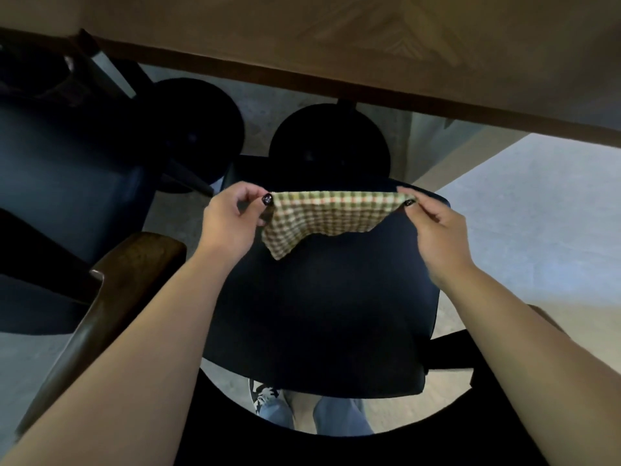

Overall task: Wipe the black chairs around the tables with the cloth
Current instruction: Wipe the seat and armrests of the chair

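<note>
Your left grip (232, 218) pinches one upper corner of the green-and-cream checked cloth (322, 218) between thumb and fingers; your right grip (437, 227) pinches the opposite corner the same way. The cloth hangs stretched between them, its lower edge drooping, above the far part of the black padded chair seat (319, 314) directly below you. A second black chair (67, 183) stands to the left, beside a dark wooden armrest (111, 290). The wooden bench (369, 52) edge crosses beyond, with two round black pedestal bases (329, 142) on the grey floor (537, 213).
</note>
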{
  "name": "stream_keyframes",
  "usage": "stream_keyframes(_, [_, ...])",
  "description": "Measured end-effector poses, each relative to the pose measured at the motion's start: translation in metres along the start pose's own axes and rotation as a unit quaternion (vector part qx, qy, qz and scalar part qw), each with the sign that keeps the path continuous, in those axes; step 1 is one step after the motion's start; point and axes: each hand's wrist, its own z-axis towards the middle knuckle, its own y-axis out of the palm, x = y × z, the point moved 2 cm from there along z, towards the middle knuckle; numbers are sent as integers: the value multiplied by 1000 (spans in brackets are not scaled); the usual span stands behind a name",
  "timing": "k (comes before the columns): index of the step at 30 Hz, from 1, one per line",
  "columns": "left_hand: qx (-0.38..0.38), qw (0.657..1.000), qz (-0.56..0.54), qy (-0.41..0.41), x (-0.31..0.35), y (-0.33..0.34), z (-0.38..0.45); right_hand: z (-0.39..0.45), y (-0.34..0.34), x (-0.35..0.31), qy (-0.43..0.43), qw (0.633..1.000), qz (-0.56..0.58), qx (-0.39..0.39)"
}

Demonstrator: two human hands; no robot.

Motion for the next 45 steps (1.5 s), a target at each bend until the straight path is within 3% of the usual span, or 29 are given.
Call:
stream_keyframes(4, [-16, 998, -1, 55, 13, -7, -9, -5, -3, -10, 40, 988, 150, -21])
stream_keyframes(9, [-71, 983, -171, 0, 22, 1, -17, -14, -8, -18, 33, 970, 238, -22])
stream_keyframes(13, [-80, 985, -153, -17, 26, 6, -17, -20, -7, -20, 77, 926, 368, -31])
stream_keyframes(18, [-89, 989, -116, 0, 39, 9, -20, -25, -5, -16, 102, 922, 371, -42])
stream_keyframes(24, [-102, 945, -302, -78, 49, 4, -23, -20, 0, -21, 139, 942, 304, -28])
stream_keyframes(28, [-144, 924, -341, -99, 51, -2, -20, -16, -7, -22, 188, 944, 270, -6])
stream_keyframes(32, [-206, 918, -324, -100, 49, -4, -19, -17, -12, -22, 264, 913, 310, 10])
stream_keyframes(35, [-218, 954, -193, -79, 46, 1, -23, -14, -13, -26, 255, 893, 370, 12])
stream_keyframes(39, [-160, 982, -73, -64, 39, 9, -22, -6, -20, -35, 172, 919, 355, 4])
stream_keyframes(45, [-138, 984, -89, -66, 35, 1, -13, -5, -28, -43, 98, 961, 257, -35])
